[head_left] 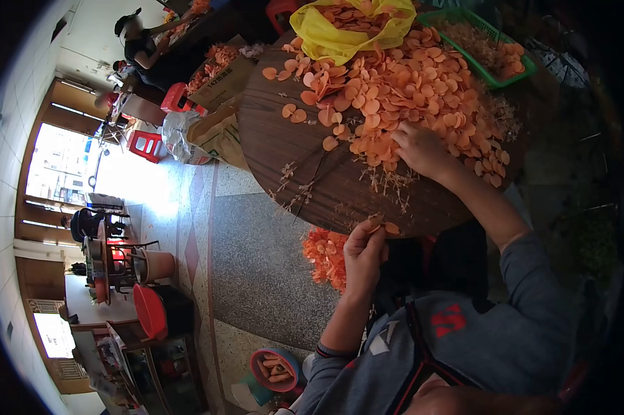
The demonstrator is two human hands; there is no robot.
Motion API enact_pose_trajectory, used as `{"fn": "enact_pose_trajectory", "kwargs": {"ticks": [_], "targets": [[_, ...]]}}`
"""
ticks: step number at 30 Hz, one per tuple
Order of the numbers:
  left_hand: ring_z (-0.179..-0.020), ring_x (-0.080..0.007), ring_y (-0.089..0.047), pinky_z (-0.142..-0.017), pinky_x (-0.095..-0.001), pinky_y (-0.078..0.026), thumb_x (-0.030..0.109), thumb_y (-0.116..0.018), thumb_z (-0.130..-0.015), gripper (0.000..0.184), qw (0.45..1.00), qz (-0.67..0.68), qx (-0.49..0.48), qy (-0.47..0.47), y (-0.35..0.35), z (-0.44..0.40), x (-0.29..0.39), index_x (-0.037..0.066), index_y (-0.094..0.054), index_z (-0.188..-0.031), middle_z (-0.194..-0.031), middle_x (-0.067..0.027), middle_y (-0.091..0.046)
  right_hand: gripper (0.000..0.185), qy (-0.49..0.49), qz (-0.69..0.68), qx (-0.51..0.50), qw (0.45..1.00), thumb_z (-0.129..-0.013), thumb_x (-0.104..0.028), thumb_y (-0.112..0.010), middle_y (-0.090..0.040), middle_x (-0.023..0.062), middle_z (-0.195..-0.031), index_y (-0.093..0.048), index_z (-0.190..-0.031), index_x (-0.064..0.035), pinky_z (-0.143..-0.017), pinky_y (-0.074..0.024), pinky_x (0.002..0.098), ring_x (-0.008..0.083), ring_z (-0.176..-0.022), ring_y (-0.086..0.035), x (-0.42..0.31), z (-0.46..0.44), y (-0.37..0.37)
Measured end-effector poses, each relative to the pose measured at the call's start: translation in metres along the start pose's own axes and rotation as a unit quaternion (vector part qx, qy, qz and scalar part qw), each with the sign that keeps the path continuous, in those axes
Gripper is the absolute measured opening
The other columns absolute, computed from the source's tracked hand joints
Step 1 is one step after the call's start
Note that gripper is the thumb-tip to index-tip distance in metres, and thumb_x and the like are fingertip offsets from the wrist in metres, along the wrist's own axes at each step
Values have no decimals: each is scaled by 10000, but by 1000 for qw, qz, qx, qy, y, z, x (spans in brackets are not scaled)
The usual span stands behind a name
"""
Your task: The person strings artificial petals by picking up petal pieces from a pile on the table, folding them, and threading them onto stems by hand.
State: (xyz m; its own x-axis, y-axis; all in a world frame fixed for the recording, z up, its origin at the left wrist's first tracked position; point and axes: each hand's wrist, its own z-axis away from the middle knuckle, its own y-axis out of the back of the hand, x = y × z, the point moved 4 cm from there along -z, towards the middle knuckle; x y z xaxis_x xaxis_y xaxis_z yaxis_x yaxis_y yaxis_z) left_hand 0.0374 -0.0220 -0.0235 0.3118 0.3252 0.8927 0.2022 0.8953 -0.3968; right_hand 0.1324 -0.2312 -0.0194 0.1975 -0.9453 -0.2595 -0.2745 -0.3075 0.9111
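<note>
My left hand (364, 250), at the near edge of the round wooden table (277, 138), is closed in a pinch on a round orange petal (391, 227). My right hand (422, 149) reaches over the table into a wide heap of flat, round orange petals (422, 90). Its fingers are curled with the tips down among the petals, and what lies between them is hidden. Thin, pale twiggy stems (391, 183) lie just in front of that hand, with more stems (294, 187) toward the table's left edge.
A yellow plastic bag (312, 43) of petals and a green basket (519, 77) stand at the table's far side. Orange bunches (323, 257) hang or lie below the near edge. On the floor are a pink-rimmed bucket (294, 361) and red stools (146, 145). A person (142, 52) works farther off.
</note>
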Motion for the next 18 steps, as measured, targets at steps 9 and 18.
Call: {"fn": "enact_pose_trajectory", "kwargs": {"ticks": [9, 18], "targets": [[-532, -5, -431, -481, -149, -338, 75, -558, -879, 74, 994, -86, 13, -66, -1, -11, 21, 29, -596, -923, -713, 19, -591, 88, -20, -220, 32, 975, -759, -93, -627, -552, 41, -753, -589, -829, -55, -600, -461, 317, 184, -685, -575, -6, 12, 37], [-703, -28, -540, -597, -153, -421, 20, -560, -857, 174, 990, -123, -1, -69, -20, -18, 32, -13, -555, -1028, -845, -28, -620, 40, -111, -614, -103, 774, -790, -30, -620, -574, -25, -704, -595, -807, -3, -623, -438, 206, 42, -676, -529, -42, 39, 35]]}}
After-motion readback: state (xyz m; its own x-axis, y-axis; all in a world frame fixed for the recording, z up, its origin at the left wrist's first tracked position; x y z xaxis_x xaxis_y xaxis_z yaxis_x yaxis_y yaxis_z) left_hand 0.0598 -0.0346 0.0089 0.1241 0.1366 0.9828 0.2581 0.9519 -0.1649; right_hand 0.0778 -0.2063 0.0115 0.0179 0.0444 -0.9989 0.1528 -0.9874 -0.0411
